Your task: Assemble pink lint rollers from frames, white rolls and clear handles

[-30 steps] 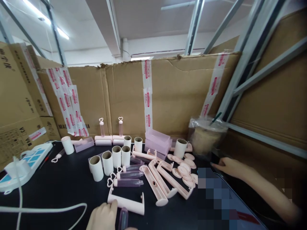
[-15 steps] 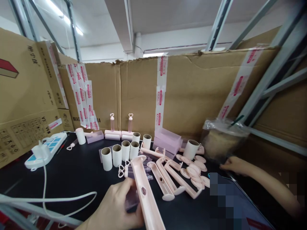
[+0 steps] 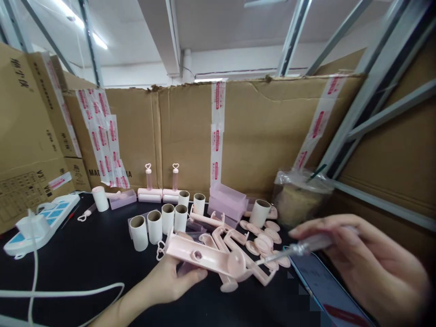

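Observation:
My left hand (image 3: 172, 277) grips a pink plastic lint roller frame (image 3: 211, 259), a trough with a round hole midway and a disc at its right end. A translucent part shows behind the frame by my fingers; its full shape is hidden. In my right hand (image 3: 368, 259) is a screwdriver (image 3: 306, 245) with a clear handle. Its thin shaft points left, the tip close to the frame's right end; I cannot tell whether they touch. More pink frames (image 3: 250, 256) lie beyond, beside a heap of pink discs (image 3: 264, 243).
White rolls on cardboard cores (image 3: 155, 227) stand mid-table. Behind are lilac trays (image 3: 226, 202) and two upright rollers with heart-topped handles (image 3: 175, 177). A phone (image 3: 327, 286) lies at right, a bagged container (image 3: 296, 200) beyond it. A power strip (image 3: 44, 222) and white cable occupy the left.
My left hand has turned the pink frame from steep to nearly level. My right hand has come in from the far right, now visibly holding the screwdriver. The view has shifted slightly right.

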The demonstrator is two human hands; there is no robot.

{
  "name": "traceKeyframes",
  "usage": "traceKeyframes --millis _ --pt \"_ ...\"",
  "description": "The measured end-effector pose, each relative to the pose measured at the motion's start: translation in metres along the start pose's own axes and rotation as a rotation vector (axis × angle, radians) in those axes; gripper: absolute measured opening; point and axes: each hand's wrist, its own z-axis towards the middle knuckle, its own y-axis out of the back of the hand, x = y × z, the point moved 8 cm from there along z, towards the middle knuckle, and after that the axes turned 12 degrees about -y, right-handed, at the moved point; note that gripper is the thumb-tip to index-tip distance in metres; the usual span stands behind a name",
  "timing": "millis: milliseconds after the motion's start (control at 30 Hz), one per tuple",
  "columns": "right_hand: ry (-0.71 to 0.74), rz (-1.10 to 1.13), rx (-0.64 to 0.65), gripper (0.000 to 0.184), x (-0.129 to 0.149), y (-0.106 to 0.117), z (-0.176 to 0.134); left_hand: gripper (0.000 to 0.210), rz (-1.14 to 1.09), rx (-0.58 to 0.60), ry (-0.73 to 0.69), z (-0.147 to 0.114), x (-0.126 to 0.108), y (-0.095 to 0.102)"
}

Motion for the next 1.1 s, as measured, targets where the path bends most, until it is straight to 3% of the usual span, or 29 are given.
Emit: traceKeyframes --millis 100,267,367,667,800,1100 --pt "-0.087 0.272 0.237 0.020 -0.011 -0.036 -0.021 0.032 0.120 0.009 -0.040 0.002 0.001 0.004" --pt "-0.157 0.328 0.370 0.017 -0.042 -0.060 -0.028 0.061 0.152 0.261 -0.154 0.000 -0.015 -0.006" --pt "-0.187 0.268 0.387 0.016 -0.058 -0.064 -0.027 0.057 0.149 0.360 -0.153 -0.003 -0.023 -0.008" --pt "-0.081 0.068 0.385 0.014 -0.052 -0.064 -0.035 0.028 0.324 0.226 -0.107 -0.011 -0.008 -0.007" --pt "-0.087 0.080 0.401 0.017 -0.056 -0.065 -0.038 0.030 0.312 0.246 -0.188 -0.011 -0.015 -0.014" --pt "-0.099 0.137 0.453 0.017 -0.059 -0.073 -0.040 0.026 0.305 0.246 -0.154 -0.010 -0.015 -0.015"
